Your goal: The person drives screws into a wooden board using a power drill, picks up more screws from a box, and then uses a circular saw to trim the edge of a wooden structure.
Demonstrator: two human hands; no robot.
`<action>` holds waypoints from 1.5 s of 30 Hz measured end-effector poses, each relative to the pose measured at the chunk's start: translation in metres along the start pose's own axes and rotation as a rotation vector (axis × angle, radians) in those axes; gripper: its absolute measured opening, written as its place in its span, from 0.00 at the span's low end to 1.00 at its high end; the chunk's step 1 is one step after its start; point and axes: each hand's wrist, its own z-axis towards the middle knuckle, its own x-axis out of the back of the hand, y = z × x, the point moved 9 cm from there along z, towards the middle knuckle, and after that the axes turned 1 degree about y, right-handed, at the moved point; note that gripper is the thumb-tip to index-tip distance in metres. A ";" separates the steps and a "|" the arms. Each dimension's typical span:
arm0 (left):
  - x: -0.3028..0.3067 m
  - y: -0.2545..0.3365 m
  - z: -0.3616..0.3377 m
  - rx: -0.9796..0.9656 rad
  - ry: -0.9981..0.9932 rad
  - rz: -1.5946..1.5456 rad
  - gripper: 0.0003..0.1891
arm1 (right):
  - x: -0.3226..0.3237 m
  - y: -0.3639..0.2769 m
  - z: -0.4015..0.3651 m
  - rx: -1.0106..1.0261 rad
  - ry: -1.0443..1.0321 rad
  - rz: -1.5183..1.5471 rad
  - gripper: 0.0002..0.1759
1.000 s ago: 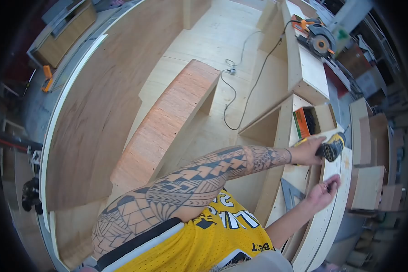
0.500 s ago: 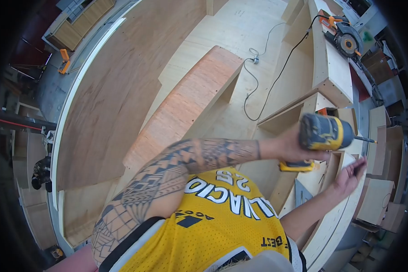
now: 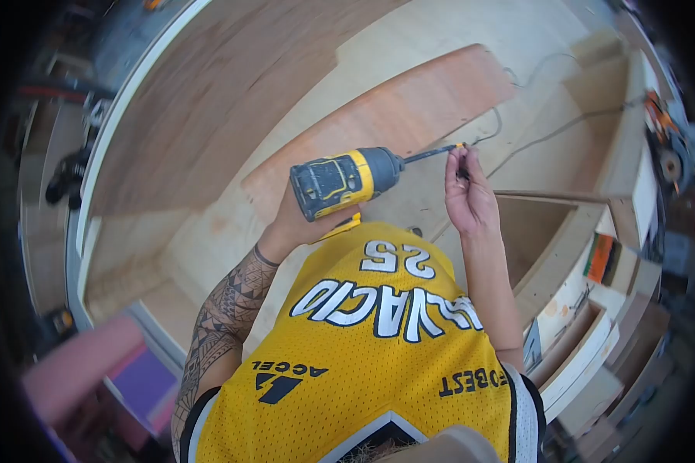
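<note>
My left hand (image 3: 289,220) is wrapped round the grip of a yellow-and-black cordless drill (image 3: 344,181). The drill points right, with a long dark bit holder (image 3: 432,153) in its chuck. At the holder's yellow tip, the fingers of my right hand (image 3: 472,197) are pinched together. Small dark pieces show between those fingers, too small to name. Behind the drill lies a long curved plywood piece (image 3: 394,112) with a reddish face.
A tall curved plywood wall (image 3: 232,92) rises on the left. To the right stands an open wooden compartment (image 3: 537,231). A circular saw (image 3: 670,158) rests on the far right ledge, its cable (image 3: 564,127) trailing inward. A metal square (image 3: 531,343) lies at lower right.
My left hand has brought the drill from the right side to in front of my chest. My right hand has moved up and left to the bit tip. The view has turned.
</note>
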 end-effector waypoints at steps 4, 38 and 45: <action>0.059 -0.050 -0.073 0.188 0.215 -0.011 0.21 | -0.009 0.102 0.035 -0.213 0.051 -0.209 0.07; 0.013 -0.071 -0.260 0.716 0.628 0.289 0.17 | 0.168 0.350 -0.040 -1.070 -0.072 -0.686 0.08; 0.023 -0.068 -0.231 0.794 0.488 0.371 0.18 | 0.187 0.347 -0.037 -0.991 -0.069 -0.624 0.07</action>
